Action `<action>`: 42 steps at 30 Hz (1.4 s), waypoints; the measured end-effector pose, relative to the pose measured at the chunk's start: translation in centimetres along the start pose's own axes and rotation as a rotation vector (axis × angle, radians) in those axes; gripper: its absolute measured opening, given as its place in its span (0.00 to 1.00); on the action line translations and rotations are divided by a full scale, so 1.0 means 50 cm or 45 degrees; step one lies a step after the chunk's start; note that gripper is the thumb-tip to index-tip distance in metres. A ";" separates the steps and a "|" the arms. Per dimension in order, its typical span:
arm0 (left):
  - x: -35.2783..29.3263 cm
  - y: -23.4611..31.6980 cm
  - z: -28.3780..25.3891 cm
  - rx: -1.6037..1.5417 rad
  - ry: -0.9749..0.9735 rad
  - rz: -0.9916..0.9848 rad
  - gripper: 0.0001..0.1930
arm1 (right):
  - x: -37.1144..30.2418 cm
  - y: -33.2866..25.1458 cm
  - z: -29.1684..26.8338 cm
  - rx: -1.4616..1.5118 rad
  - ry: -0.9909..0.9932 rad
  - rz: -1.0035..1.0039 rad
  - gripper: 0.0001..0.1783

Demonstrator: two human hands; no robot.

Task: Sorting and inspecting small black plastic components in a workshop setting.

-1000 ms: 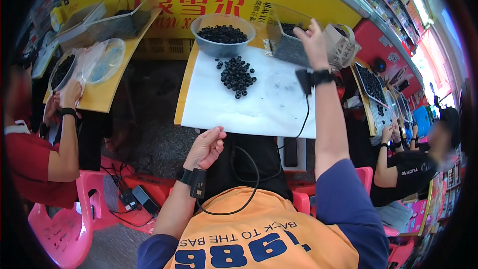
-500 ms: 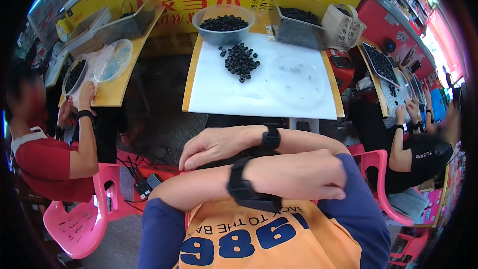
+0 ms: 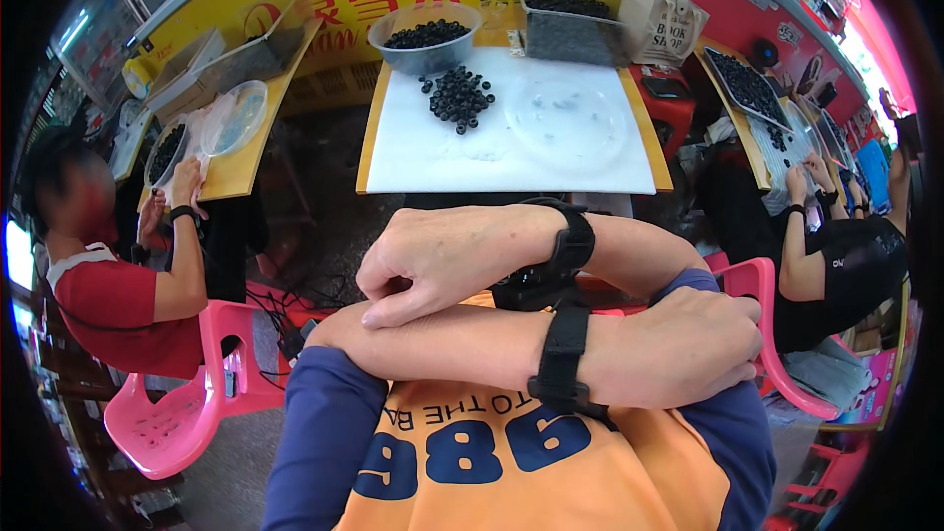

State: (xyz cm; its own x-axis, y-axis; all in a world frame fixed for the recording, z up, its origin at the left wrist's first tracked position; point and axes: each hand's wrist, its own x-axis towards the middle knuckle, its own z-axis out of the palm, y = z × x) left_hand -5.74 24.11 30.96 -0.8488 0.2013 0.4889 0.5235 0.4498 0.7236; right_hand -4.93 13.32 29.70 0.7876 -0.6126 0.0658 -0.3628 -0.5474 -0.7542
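Note:
My forearms are crossed in front of my orange shirt, with a black band on each wrist. My left hand (image 3: 677,346) lies toward the right, against my right upper arm. Its fingers are curled in and nothing shows in them. Reaching across to the left, my right hand (image 3: 438,261) rests loosely curled by my left forearm, and I see nothing in its fingers. Beyond my arms, small black beads (image 3: 459,100) lie in a pile on the white board (image 3: 442,169). A clear round lid or tray (image 3: 570,128) lies on the board's right part.
At the board's far edge stand a round tub (image 3: 425,51) of black pieces and a clear rectangular bin (image 3: 575,37). A cloth bag (image 3: 667,28) sits to the right. Co-workers (image 3: 128,275) work at side tables. Pink chairs (image 3: 187,403) stand on both sides.
My left hand has slid right, toward my right upper arm. My right hand has come to lie at my left forearm. The view has shifted, so the board appears higher.

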 end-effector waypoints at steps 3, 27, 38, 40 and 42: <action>0.016 0.007 -0.004 -0.068 -0.087 -0.032 0.11 | 0.003 0.006 0.035 0.101 0.271 -0.193 0.19; -0.005 -0.026 -0.021 -0.329 -0.058 0.000 0.11 | 0.017 0.051 0.066 0.234 0.239 -0.108 0.28; -0.147 0.065 -0.231 -0.150 0.583 -0.139 0.26 | -0.123 0.118 0.030 0.282 0.232 0.367 0.18; -0.207 0.109 -0.289 -0.048 0.821 -0.161 0.25 | -0.169 0.137 0.029 0.125 0.439 0.436 0.15; -0.261 0.156 -0.320 0.145 0.984 -0.135 0.24 | -0.209 0.120 0.018 -0.014 0.775 0.334 0.07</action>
State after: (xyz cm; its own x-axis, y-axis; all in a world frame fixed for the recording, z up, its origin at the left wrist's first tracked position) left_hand 10.60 11.08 38.03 -0.5794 -0.4912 0.6504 0.3961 0.5278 0.7514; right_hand -14.90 16.99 23.89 0.2519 -0.9374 0.2406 -0.5119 -0.3400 -0.7889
